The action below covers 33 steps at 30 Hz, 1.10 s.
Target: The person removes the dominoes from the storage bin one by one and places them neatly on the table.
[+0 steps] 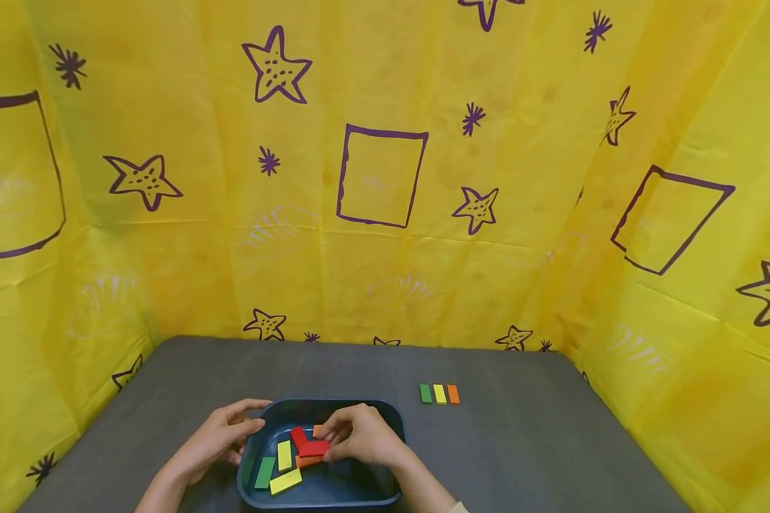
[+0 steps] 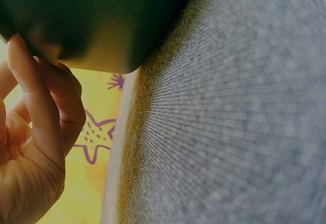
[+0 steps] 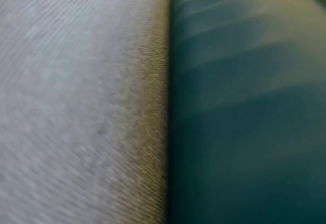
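Note:
A dark blue plastic tray (image 1: pixel 321 496) stands at the near part of the table, holding several small rectangular blocks. My left hand (image 1: pixel 221 434) holds the tray's left rim, the thumb at the edge and the other fingers outside; in the left wrist view its bent fingers (image 2: pixel 35 96) touch the dark tray wall (image 2: pixel 102 25). Inside the tray my right hand (image 1: pixel 362 434) pinches the right end of a red block (image 1: pixel 313 449). Another red block (image 1: pixel 298 434), orange blocks (image 1: pixel 309 462), yellow blocks (image 1: pixel 285 456) and a green block (image 1: pixel 264 473) lie around it.
Beyond the tray, to the right, a green block (image 1: pixel 426 394), a yellow block (image 1: pixel 439 394) and an orange block (image 1: pixel 453 395) stand in a row on the grey table (image 1: pixel 520 442). A yellow patterned curtain (image 1: pixel 385 285) encloses the back and sides.

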{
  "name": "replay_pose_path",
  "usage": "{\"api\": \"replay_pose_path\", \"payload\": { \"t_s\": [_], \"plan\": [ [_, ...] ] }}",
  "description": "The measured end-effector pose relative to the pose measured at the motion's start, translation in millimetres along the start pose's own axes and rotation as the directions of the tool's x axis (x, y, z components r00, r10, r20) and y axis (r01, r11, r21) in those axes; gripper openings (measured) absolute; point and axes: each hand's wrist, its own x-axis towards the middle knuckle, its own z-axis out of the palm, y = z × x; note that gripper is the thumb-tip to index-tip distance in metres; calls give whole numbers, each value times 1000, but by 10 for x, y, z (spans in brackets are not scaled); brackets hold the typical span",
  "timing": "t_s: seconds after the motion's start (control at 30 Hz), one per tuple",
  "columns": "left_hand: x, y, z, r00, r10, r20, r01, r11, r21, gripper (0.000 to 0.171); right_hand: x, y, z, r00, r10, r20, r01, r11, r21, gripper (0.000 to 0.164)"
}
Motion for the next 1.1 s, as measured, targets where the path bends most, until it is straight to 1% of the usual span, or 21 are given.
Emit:
{"api": "replay_pose_path", "payload": {
  "t_s": [0.27,0.43,0.6,0.73,0.9,1.03,1.1],
  "plan": [
    [2,-2,3,1000,10,4,-10,1000,-6,60,-32,9,-103,998,-25,-55,28,998,54,21],
    [-6,8,4,1000,13,5,-13,1000,-8,60,-63,-29,-176,993,-26,-116,36,995,88,21],
    [-9,10,9,1000,5,1,-5,1000,-5,61,-106,-84,-279,985,-25,-172,42,995,95,22],
    [1,2,8,1000,2,1,-2,1000,-2,61,-131,-127,-371,972,-21,-236,42,996,84,22],
    [8,-5,7,1000,-3,-6,3,1000,2,61,-144,-120,-476,948,-25,-318,42,998,47,22],
    [10,-8,7,1000,-10,-10,10,1000,5,61,-156,-109,-540,930,-27,-368,52,997,59,24],
    [12,-12,5,1000,-14,-9,14,1000,6,61,-171,-114,-571,922,-15,-388,46,996,70,25]
  ]
}}
